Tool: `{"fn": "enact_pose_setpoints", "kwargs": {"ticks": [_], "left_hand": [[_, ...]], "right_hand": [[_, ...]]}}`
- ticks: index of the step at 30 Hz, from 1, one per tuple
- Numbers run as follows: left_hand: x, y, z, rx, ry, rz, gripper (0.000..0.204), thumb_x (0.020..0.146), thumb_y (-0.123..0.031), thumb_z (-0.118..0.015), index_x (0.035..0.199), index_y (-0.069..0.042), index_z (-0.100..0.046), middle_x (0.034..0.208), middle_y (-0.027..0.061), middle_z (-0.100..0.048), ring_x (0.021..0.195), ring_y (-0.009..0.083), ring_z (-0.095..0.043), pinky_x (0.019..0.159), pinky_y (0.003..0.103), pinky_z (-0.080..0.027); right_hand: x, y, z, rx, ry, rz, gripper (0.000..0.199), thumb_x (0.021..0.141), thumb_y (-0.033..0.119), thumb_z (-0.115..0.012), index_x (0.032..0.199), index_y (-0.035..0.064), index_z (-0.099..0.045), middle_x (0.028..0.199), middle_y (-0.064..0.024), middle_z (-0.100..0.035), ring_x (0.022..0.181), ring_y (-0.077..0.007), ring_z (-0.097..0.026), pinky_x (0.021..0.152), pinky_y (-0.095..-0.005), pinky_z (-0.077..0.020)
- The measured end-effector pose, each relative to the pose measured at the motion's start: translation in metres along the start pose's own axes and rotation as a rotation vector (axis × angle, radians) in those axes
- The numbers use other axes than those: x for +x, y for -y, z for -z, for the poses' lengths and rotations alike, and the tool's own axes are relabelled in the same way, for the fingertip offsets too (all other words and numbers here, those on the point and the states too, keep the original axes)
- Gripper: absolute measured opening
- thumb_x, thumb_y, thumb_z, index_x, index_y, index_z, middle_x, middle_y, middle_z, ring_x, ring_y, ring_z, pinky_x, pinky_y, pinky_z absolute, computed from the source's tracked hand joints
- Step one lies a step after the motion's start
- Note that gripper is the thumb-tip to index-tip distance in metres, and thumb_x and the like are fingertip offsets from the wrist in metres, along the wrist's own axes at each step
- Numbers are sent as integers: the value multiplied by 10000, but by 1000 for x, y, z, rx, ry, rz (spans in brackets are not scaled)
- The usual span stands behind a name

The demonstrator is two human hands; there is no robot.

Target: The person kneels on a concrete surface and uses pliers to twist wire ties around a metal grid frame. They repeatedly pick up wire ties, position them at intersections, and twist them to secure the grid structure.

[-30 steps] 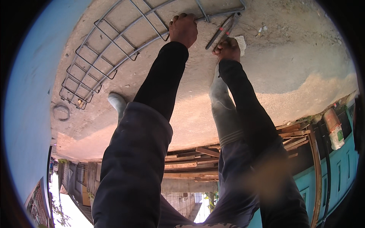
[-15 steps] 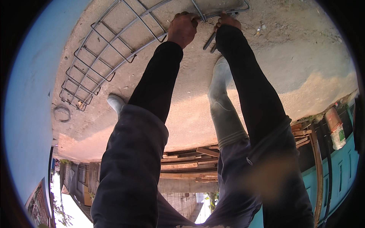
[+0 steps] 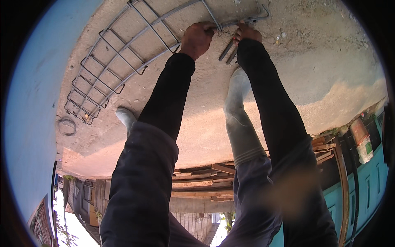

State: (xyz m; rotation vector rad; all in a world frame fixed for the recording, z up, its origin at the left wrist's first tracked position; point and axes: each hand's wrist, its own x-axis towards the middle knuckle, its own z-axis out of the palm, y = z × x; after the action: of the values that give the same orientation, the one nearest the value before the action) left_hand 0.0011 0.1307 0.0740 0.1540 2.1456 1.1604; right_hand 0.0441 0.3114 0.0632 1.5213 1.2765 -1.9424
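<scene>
A long cage of steel reinforcing bars (image 3: 145,65) with bent cross ties lies on the ground, curving from the left up to the top middle. My left hand (image 3: 198,40) is closed around its near bar, beside a cross tie. Just right of that tie, my right hand (image 3: 248,33) grips pincers (image 3: 226,49) close to the same bar. Their two dark handles stick out below the hand, slightly apart. The jaws are hidden behind my fingers, and whether they bite on a wire I cannot make out.
My grey rubber boots (image 3: 238,119) stand on the sandy ground below the cage. A coil of thin wire (image 3: 67,126) lies by its left end. A blue wall (image 3: 33,103) rises at left. Stacked wooden planks (image 3: 197,183) lie behind me, and a turquoise wall (image 3: 370,181) stands at lower right.
Both hands and the cage sit a little lower in the picture. The pincers' handles have turned slightly and show more, with a bit of red now visible at my right hand.
</scene>
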Motion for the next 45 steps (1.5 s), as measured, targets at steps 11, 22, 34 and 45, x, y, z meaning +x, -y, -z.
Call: {"fn": "enact_pose_setpoints", "kwargs": {"ticks": [11, 22, 34, 45], "left_hand": [[-12, -13, 29, -104, 124, 95, 262, 928, -249, -658, 1135, -103, -723, 1008, 151, -734, 881, 261, -708, 830, 348, -529], [-11, -24, 16, -74, 60, 130, 339, 904, -355, -690, 1088, -73, -731, 913, 127, -738, 828, 223, -685, 772, 333, -512], [-15, -20, 13, -73, 52, 55, 284, 938, -240, -655, 1114, -24, -709, 963, 175, -728, 902, 268, -704, 829, 340, -521], [-19, -21, 10, -105, -9, 110, 296, 919, -285, -684, 1113, -65, -723, 867, 114, -720, 736, 183, -636, 732, 328, -505]], "right_hand": [[-29, 3, -22, 128, -211, -6, 185, 925, 247, -670, 918, 73, -610, 637, -23, -523, 485, -134, -444, 436, -326, -348], [-29, -3, -28, 150, -300, 98, 225, 931, 256, -663, 839, 62, -597, 592, -32, -500, 429, -139, -449, 399, -318, -337], [-35, 5, -22, 104, -263, 35, 266, 933, 338, -662, 959, 102, -543, 751, -31, -505, 562, -135, -438, 477, -313, -345], [-70, -41, -4, -209, -390, 320, 254, 1003, 220, -469, 1012, 47, -656, 756, -15, -557, 648, -105, -508, 574, -261, -396]]}}
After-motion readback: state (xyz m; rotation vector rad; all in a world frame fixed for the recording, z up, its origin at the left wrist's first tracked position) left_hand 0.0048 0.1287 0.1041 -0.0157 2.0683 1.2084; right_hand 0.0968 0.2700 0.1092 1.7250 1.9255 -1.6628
